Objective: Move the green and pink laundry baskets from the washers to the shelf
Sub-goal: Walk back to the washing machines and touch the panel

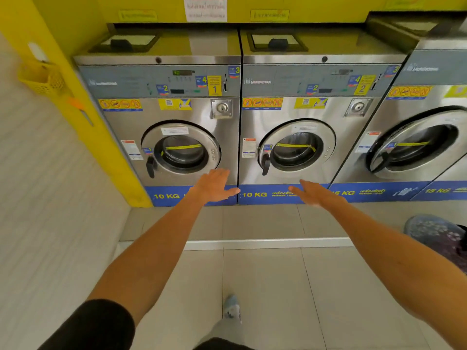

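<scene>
Both arms are stretched out toward the washer marked 1 [174, 127], palms facing inward and fingers spread. The left hand [214, 185] hovers in front of this washer's lower right corner, by its blue 10 KG band; the right hand [316, 194] is to the right of that, before the base of the washer marked 2 [290, 132]. Both hands are loose and empty, gripping nothing. The set of the palms looks like a two-handed readiness to take something wide (a basket, most likely), yet no green or pink basket shows anywhere: the tops of the washers are bare apart from their lidded hatches. A small yellow basket [41, 77] hangs on the wall left of washer 1, and a patterned bundle [439, 236] lies on the floor well to its right. No shelf is in view.
</scene>
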